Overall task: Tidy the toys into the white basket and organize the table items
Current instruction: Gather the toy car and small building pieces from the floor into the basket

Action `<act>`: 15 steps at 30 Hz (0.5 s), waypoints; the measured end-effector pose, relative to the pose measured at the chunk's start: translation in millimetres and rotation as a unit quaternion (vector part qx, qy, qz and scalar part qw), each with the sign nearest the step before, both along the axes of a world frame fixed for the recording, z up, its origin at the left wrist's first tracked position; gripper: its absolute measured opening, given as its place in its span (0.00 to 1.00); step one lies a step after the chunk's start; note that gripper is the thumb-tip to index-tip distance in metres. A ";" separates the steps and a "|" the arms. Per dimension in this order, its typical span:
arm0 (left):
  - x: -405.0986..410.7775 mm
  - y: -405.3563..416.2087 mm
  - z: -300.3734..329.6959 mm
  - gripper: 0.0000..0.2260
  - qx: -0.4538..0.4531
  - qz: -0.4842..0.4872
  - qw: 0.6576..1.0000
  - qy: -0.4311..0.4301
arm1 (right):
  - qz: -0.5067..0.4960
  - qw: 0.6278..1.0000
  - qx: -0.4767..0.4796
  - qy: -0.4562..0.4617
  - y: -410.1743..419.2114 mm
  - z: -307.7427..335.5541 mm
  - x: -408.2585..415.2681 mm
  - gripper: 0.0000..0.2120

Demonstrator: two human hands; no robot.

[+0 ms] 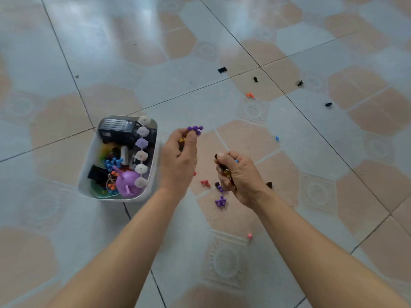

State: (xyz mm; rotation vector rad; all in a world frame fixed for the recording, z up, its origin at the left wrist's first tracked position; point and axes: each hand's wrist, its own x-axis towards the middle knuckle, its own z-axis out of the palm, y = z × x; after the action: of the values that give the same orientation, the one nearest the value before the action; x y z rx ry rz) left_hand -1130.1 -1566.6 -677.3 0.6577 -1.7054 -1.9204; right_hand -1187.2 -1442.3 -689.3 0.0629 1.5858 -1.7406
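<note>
— Toys, where are they?
— My left hand (179,157) fingers pinch a purple knobbed piece (195,129); my right hand (239,174) curls round a fistful of small pieces.
— And the rest?
— Scattered on the floor (311,196); the white basket (85,176) sits just left, full.

Both hands (178,161) (239,174) clutch small toy pieces (195,129) beside the white basket (89,165).
</note>
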 end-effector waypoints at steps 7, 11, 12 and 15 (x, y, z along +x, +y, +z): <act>63.9 -113.4 16.8 0.11 0.104 0.158 0.981 0.051 | 0.094 0.980 -0.103 -0.140 -82.2 35.3 24.1 0.08; 78.6 -142.4 2.4 0.07 0.138 0.169 0.976 0.024 | 0.108 0.979 -0.088 -0.146 -115.0 38.9 33.8 0.07; 80.4 -146.4 -1.5 0.05 0.147 0.167 0.975 0.013 | 0.108 0.980 -0.078 -0.146 -120.2 39.2 35.1 0.07; 86.0 -155.3 -12.3 0.02 0.148 0.156 0.977 -0.008 | 0.112 0.983 -0.030 -0.140 -135.3 40.4 38.3 0.05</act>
State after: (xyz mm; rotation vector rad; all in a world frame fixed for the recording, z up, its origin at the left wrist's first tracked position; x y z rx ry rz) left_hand -1044.1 -1721.9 -689.6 0.9881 -1.2433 -1.9562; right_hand -1148.9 -1577.6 -648.9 0.0914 1.2846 -1.5290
